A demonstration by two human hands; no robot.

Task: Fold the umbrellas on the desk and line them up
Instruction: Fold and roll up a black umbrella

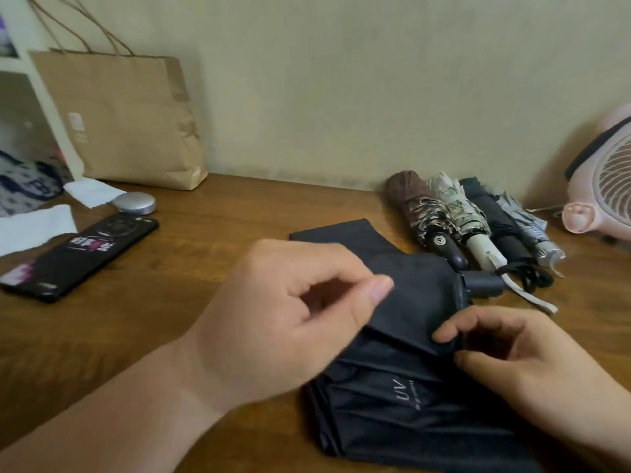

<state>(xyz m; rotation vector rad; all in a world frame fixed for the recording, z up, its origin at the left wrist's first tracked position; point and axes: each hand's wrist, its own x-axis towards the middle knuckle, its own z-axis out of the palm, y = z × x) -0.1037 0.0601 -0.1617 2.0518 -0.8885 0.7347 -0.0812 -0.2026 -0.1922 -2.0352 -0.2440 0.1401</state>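
A black umbrella (409, 380) with loose canopy folds and "UV" lettering lies on the wooden desk (191, 254), its dark handle (483, 284) pointing right. My left hand (290, 319) hovers over the canopy's upper flap with fingers curled, and its fingertips seem to touch the fabric. My right hand (519, 356) pinches a fold of the canopy near the handle. Against the wall lie several folded umbrellas side by side: a brown one (415, 206), a pale patterned one (464, 213), a black one (502, 227) and a grey one (527, 227).
A brown paper bag (126, 121) stands at the back left. A phone (78, 257), a round silver case (135, 203) and white tissues (34, 227) lie on the left. A pink fan (604, 189) sits at the right edge.
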